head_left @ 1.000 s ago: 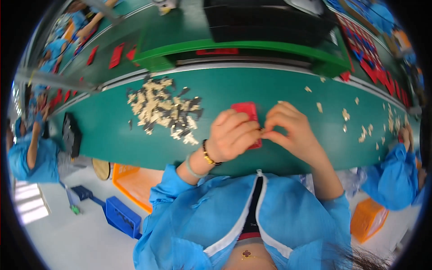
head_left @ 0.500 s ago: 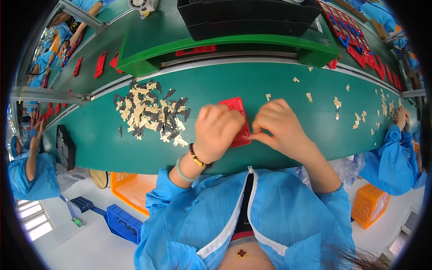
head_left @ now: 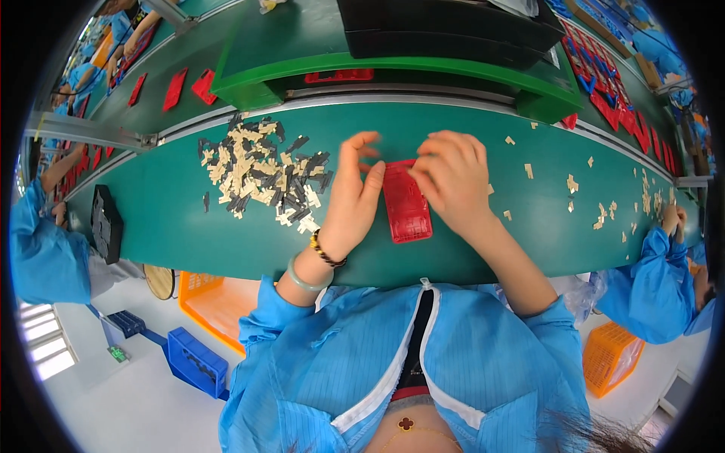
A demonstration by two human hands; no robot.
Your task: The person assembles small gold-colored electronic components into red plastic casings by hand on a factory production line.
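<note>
A red rectangular plastic panel [head_left: 408, 208] with a raised rim lies on the green tabletop in front of me. At its upper left corner is my left hand [head_left: 353, 198], thumb stretched toward the edge and fingers apart, slightly blurred; nothing shows between them. My right hand [head_left: 455, 181] is bent over the upper right corner, its thumb and fingertips drawn together there. Whatever that pinch may hold is hidden. Left of the hands spreads a pile of small cream and black flat pieces [head_left: 260, 170]. More cream pieces [head_left: 572, 183] lie scattered to the right.
Beyond the table edge stands a green raised shelf [head_left: 302, 64] bearing a black bin [head_left: 445, 34]. Red panels [head_left: 175, 89] rest farther back. A black tray [head_left: 106, 223] sits at the left end. Co-workers in blue [head_left: 657, 264] work at both sides. Orange crates [head_left: 615, 359] stand below.
Both hands have moved to the panel's far end, and the left fingers have spread from a curled grip. More of the panel's face now shows. The whole view has shifted slightly.
</note>
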